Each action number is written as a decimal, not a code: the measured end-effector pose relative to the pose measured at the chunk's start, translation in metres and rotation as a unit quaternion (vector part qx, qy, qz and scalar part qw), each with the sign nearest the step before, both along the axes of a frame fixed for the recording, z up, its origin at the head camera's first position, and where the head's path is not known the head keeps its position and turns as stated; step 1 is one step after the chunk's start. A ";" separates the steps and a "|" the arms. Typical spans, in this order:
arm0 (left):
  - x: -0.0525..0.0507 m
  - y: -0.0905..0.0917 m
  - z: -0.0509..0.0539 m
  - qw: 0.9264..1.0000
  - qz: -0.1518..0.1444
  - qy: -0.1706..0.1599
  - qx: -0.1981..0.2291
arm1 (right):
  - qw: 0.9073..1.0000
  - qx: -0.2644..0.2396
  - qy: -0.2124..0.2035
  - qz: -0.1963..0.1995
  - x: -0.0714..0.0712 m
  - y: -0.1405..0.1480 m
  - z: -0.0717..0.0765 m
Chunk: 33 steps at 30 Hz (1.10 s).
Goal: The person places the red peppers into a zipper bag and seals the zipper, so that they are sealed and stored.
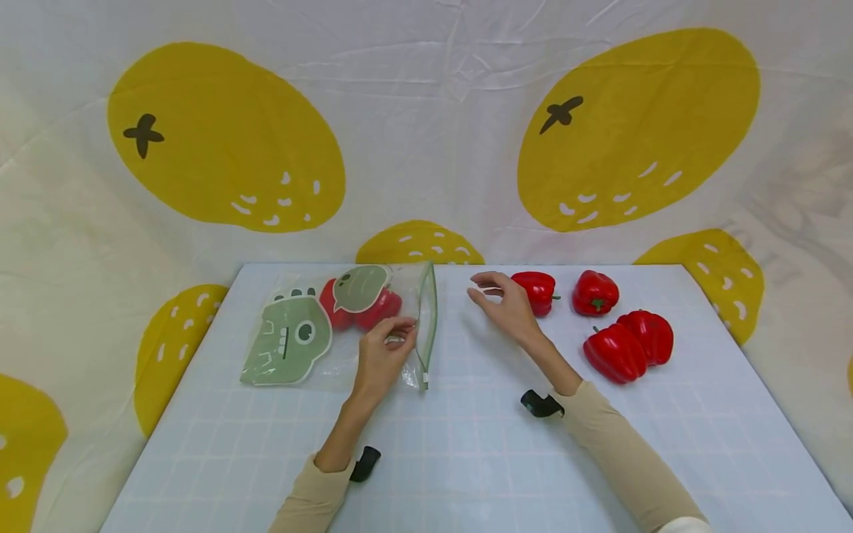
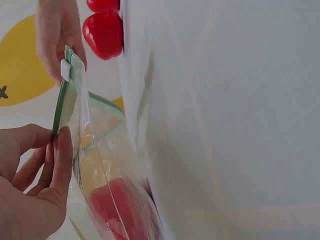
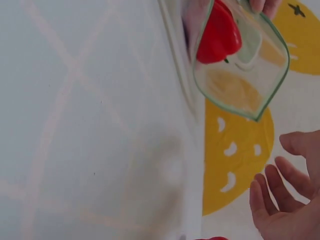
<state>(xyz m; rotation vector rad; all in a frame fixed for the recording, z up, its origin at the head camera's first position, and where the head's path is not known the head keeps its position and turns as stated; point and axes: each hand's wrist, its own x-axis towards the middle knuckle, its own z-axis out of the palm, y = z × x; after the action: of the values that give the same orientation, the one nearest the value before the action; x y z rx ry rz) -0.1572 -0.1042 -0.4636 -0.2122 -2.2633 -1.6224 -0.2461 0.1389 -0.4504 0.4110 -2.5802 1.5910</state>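
A clear zip bag (image 1: 343, 363) with a green dinosaur print lies on the left half of the table, its green-edged mouth facing right. Inside it are red bell peppers (image 1: 378, 309), partly covered by the print. My left hand (image 1: 383, 359) pinches the bag's upper edge near the mouth; in the left wrist view the thumb and fingers grip the green zip strip (image 2: 61, 107), and a white slider (image 2: 65, 70) sits near its end. The mouth gapes in the right wrist view. My right hand (image 1: 508, 307) hovers with loosely bent fingers, holding nothing, just left of a red bell pepper (image 1: 535, 293).
Another bell pepper (image 1: 595, 293) stands at the back right. Two more, a front one (image 1: 614, 354) and one behind it (image 1: 649, 337), touch each other nearer the right side. A cloth with yellow fruit prints (image 1: 433, 148) hangs behind the table (image 1: 466, 459).
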 end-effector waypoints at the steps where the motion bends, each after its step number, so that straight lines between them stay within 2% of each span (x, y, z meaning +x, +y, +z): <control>1: 0.000 0.000 0.000 1.000 0.000 -0.001 0.000 | 1.000 0.001 0.001 -0.006 0.000 0.003 0.001; 8: 0.002 0.000 0.001 1.000 0.000 -0.009 -0.001 | 0.999 0.012 0.025 -0.046 0.002 0.023 0.002; 17: 0.002 -0.002 0.002 1.000 -0.003 -0.011 -0.002 | 0.994 0.043 0.015 -0.098 0.006 0.050 0.006; 26: 0.002 -0.003 0.002 1.000 -0.004 -0.008 -0.006 | 0.989 0.064 0.035 -0.126 0.007 0.073 0.005; 33: 0.002 -0.003 0.002 1.000 -0.006 -0.011 -0.006 | 0.986 0.103 0.016 -0.131 0.005 0.085 0.004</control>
<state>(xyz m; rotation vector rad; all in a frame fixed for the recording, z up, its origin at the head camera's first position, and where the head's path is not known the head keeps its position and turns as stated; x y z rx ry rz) -0.1550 -0.1069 -0.4613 -0.2126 -2.2933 -1.6239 -0.2406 0.2241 -0.4460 0.1017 -2.6507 1.2284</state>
